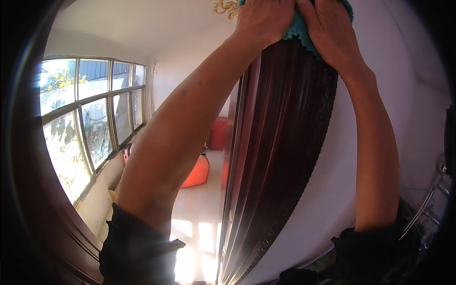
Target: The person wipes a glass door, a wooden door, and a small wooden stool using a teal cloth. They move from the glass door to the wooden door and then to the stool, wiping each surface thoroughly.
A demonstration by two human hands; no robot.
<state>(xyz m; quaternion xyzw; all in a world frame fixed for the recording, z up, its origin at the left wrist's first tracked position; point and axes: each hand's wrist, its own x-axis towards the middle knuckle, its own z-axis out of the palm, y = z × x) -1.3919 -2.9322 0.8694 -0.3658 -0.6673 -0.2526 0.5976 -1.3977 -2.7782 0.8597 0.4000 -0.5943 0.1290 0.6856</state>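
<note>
A teal microfiber cloth (298,31) lies against the upper part of a dark reddish-brown wooden door frame (285,107). Both my arms reach up to it. My left hand (267,19) holds the cloth from the left, and my right hand (329,32) holds it from the right, close beside the left. The top edge of the view cuts off most of the fingers. Long vertical grooves run down the glossy casing, and its right edge carries a carved, beaded trim (270,231).
Through the doorway on the left are metal-framed windows (96,96), an orange bag-like object (197,172) and a red cabinet (219,133). A gold light fixture (226,8) hangs above. White wall (331,171) borders the casing; a metal rack (424,203) stands at far right.
</note>
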